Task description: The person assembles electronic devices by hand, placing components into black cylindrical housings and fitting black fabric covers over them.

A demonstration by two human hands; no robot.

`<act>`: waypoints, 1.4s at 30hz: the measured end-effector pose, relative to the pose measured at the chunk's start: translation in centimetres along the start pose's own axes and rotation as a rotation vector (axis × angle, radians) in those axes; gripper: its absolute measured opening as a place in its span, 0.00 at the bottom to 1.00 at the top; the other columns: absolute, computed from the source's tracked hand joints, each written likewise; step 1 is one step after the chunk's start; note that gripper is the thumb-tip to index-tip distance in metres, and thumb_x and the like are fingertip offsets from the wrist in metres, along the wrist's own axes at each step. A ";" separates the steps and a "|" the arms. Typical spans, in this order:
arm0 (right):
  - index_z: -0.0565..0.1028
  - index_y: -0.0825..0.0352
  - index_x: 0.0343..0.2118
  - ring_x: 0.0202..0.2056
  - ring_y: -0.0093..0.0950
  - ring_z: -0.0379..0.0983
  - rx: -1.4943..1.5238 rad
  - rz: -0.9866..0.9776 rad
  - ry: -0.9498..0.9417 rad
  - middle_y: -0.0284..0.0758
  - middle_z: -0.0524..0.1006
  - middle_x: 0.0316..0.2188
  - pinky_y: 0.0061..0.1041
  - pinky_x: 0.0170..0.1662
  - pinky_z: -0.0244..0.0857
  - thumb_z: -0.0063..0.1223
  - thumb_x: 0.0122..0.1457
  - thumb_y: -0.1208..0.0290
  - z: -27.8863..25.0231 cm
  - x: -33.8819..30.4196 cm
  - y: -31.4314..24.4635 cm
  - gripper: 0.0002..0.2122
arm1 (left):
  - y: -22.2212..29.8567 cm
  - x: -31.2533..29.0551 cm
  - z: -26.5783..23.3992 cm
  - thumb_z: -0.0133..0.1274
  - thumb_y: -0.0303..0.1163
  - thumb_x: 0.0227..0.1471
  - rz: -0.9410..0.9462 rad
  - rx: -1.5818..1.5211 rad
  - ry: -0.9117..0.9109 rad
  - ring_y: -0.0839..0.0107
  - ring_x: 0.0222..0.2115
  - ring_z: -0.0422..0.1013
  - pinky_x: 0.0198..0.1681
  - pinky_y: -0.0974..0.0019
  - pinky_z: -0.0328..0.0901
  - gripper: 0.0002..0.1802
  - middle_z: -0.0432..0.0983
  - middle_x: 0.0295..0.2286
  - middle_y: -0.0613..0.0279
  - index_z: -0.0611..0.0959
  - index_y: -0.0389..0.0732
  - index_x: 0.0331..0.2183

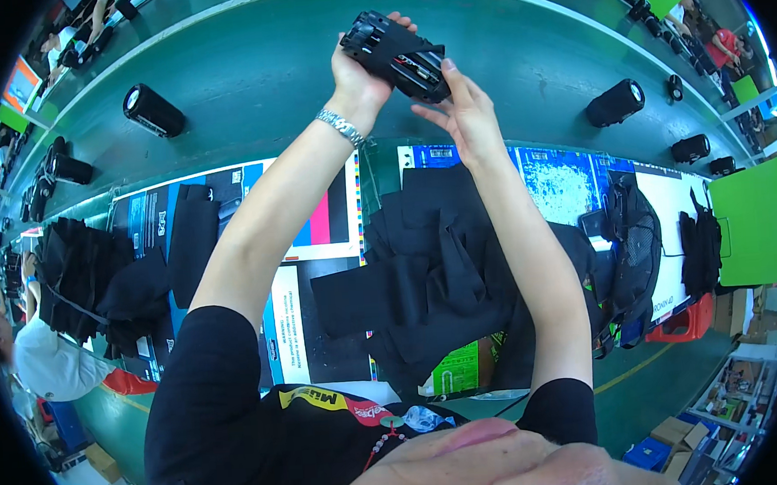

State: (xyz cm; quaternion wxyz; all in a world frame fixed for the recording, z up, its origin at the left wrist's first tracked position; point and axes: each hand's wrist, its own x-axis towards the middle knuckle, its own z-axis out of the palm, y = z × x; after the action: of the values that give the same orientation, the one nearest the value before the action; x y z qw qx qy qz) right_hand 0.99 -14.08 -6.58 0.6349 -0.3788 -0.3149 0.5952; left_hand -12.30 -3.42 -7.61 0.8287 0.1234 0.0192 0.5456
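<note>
Out over the green bench, my left hand (362,77) grips a black cylindrical speaker body (383,47) from below and behind, and some of its fingertips show past the far edge. The body is held tilted, its right end lower. A dark opening along its side shows shiny parts too small to make out. My right hand (470,117) is at that right end with its fingers stretched apart; one fingertip meets the end or lies just beside it. Nearer me, a pile of black fabric pieces (434,266) lies between my forearms.
Black cylindrical speakers stand or lie on the green conveyor-like surface (245,82): one (154,111) at left, another (616,104) at right. More black fabric (79,270) is heaped at left. A black backpack (633,245) and a green panel (752,220) are at right. People work at both sides.
</note>
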 end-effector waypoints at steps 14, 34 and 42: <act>0.68 0.70 0.42 0.45 0.40 0.64 -1.238 -0.866 0.130 0.42 0.68 0.41 0.34 0.48 0.61 0.72 0.36 0.61 2.0 1.5 -0.2 0.31 | 3.1 -0.1 2.8 0.54 0.42 0.53 0.370 1.657 -0.290 0.76 0.34 0.69 0.37 0.72 0.65 0.18 0.76 0.38 0.63 0.82 0.44 0.43; 0.69 0.76 0.43 0.36 0.23 0.75 -0.609 -0.380 0.006 0.41 0.77 0.35 0.19 0.39 0.68 0.67 0.46 0.57 -3.1 4.7 -0.1 0.29 | 0.8 -0.1 8.3 0.57 0.29 0.43 0.950 2.061 -0.764 0.57 0.25 0.70 0.28 0.60 0.64 0.10 0.70 0.21 0.55 0.77 0.34 0.17; 0.71 0.74 0.44 0.38 0.22 0.74 -0.844 -0.317 0.011 0.40 0.77 0.36 0.20 0.40 0.66 0.58 0.51 0.49 -4.0 6.2 -1.5 0.29 | 0.6 -0.1 9.0 0.58 0.30 0.45 0.732 1.973 -0.778 0.60 0.27 0.70 0.30 0.64 0.64 0.09 0.72 0.22 0.57 0.79 0.35 0.20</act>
State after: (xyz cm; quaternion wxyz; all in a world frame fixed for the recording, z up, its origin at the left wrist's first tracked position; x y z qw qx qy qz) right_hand 5.79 -8.38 -7.67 0.5099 -0.5548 -0.5809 0.3078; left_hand -11.35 -4.90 1.20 0.1073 0.8861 0.1454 0.4267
